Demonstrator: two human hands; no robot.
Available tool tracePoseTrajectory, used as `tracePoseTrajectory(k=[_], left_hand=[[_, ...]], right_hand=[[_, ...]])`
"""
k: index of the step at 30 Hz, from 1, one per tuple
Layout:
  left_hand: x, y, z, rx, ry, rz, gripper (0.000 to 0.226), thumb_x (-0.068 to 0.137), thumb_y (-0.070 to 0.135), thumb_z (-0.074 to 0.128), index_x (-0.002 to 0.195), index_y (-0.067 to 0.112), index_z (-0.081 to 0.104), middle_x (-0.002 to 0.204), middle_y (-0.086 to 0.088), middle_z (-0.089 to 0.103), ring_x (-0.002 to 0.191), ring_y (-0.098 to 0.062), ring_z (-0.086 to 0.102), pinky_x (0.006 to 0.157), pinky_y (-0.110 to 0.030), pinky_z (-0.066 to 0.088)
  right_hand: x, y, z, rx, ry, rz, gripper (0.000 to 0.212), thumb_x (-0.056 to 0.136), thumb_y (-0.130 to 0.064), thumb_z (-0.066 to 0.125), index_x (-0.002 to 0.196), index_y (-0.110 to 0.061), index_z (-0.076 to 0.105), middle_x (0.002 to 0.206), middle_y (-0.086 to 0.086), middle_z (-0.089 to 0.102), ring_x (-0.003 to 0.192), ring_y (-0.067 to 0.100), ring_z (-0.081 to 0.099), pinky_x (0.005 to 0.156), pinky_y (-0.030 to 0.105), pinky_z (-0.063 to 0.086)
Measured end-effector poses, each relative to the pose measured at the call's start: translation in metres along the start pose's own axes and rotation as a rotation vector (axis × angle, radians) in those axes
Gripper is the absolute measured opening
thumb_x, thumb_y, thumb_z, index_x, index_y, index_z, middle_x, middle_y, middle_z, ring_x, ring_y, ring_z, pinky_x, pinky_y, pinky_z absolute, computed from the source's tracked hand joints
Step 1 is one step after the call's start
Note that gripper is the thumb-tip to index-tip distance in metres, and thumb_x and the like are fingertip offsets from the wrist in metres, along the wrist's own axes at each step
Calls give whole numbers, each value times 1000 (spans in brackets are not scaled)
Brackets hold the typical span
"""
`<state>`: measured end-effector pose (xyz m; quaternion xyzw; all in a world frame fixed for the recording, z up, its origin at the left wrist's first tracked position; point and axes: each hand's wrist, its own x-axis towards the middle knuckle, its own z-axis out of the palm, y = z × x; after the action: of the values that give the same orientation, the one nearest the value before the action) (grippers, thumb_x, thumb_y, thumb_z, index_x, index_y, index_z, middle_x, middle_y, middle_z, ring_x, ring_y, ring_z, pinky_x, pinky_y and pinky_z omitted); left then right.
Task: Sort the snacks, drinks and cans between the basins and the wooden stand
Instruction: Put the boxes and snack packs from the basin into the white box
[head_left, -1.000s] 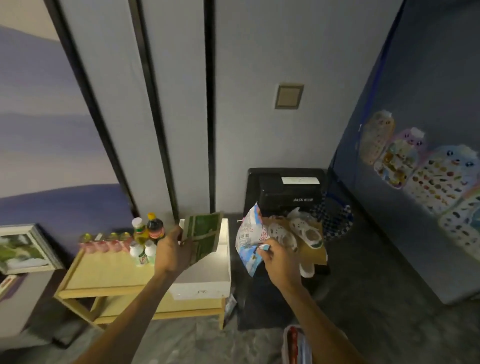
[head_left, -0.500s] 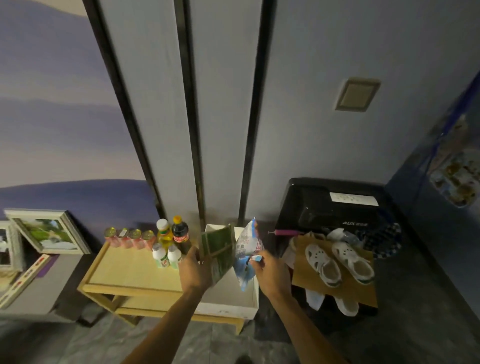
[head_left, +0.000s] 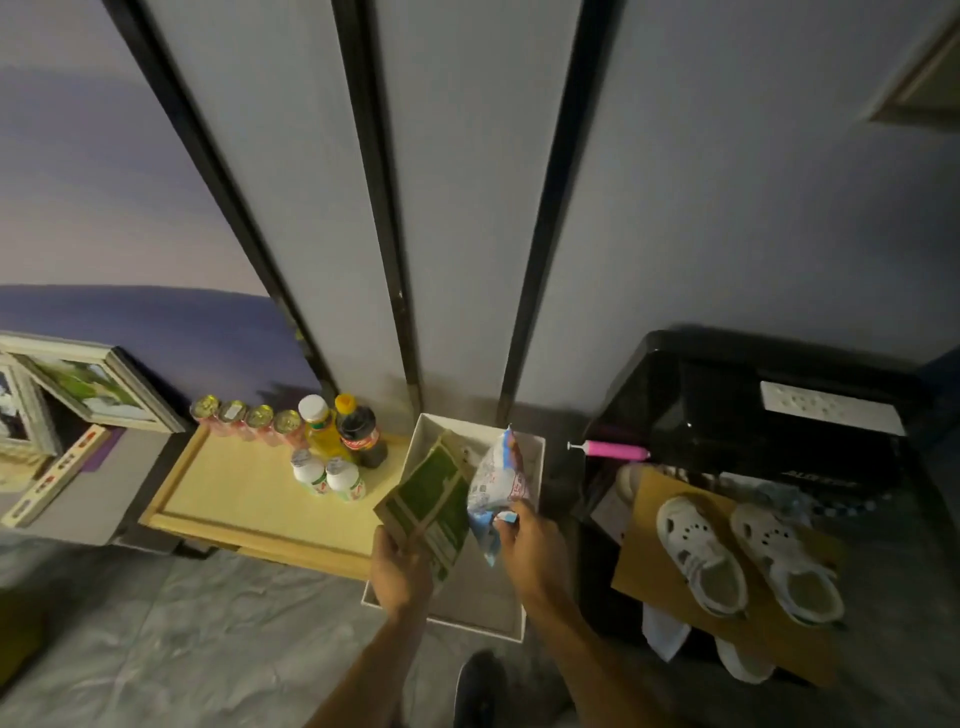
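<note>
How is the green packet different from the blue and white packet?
The green packet is flat and stiff-looking with pale stripes; the blue and white packet looks puffy and crinkled. The left hand holds the green packet; the right hand pinches the blue and white packet by a lower corner. Both packets are held above the white basin.

4 cans (head_left: 246, 422) behind bottles (head_left: 336, 447) on stand (head_left: 223, 501), basin (head_left: 529, 613) right.
</note>
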<state>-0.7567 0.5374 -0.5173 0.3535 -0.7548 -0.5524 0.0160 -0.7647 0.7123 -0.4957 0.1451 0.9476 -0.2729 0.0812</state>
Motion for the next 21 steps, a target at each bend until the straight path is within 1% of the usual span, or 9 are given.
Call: tracePoseTrajectory(k=[2,4,7,10,12,14,16,18,21], left_hand=[[10,-5,-3,27,-22,3,8,99,16,68,102,18,61,94,1,69,89,-30,69,68,-47,59],[16,-3,-11,89,-48,26,10,98,16,70,97,20,61,89,7,69,85,-27,69,63,-41,57],[28,-2,-25,243,-101,109,19,92,24,80,93,23,61,83,9,71,78,-26,72,58,-41,57],[35,0,-36,464,-153,207,30,86,40,84,102,28,63,90,6,75,77,-24,72,58,-38,58],[36,3,-43,578,-150,304,46,82,49,86,112,24,64,102,0,75,85,-27,72,59,-36,56],[35,11,-50,641,-136,373,73,78,56,88,132,16,58,118,-8,70,100,-34,69,69,-42,58],[38,21,-57,711,-129,449,98,74,65,86,146,10,49,133,-14,63,114,-38,63,85,-51,58],[41,34,-64,769,-155,533,107,74,72,81,153,11,43,149,-14,53,128,-38,55,99,-56,53],[42,57,-69,806,-262,644,108,77,80,71,160,21,35,162,-8,43,144,-32,45,112,-56,45]], right_hand=[[4,4,2,-39,-18,13,44,108,-46,54,147,-27,58,134,1,72,117,18,70,96,34,58],[6,4,5,-62,-32,13,43,109,-46,53,146,-26,59,133,2,72,117,19,70,96,34,58],[6,-1,7,-55,-30,2,39,109,-45,54,142,-25,61,133,1,72,117,16,70,95,30,57],[6,-7,7,-88,-28,4,43,107,-47,57,142,-23,59,129,1,73,113,16,72,92,32,60],[4,-9,5,-94,-4,6,48,104,-52,60,143,-23,59,127,3,74,108,17,73,86,34,62],[1,-13,0,-105,50,-5,55,99,-58,64,140,-22,62,122,3,74,101,18,73,79,31,61],[-3,-17,-8,-118,110,-32,62,93,-66,63,137,-21,65,119,2,72,101,17,69,78,30,59],[-8,-21,-17,-101,170,-42,67,91,-74,55,134,-23,65,118,0,70,101,15,67,82,29,57],[-19,-25,-35,-94,264,-30,68,93,-83,46,122,-24,64,111,-2,69,96,12,65,80,26,56]])
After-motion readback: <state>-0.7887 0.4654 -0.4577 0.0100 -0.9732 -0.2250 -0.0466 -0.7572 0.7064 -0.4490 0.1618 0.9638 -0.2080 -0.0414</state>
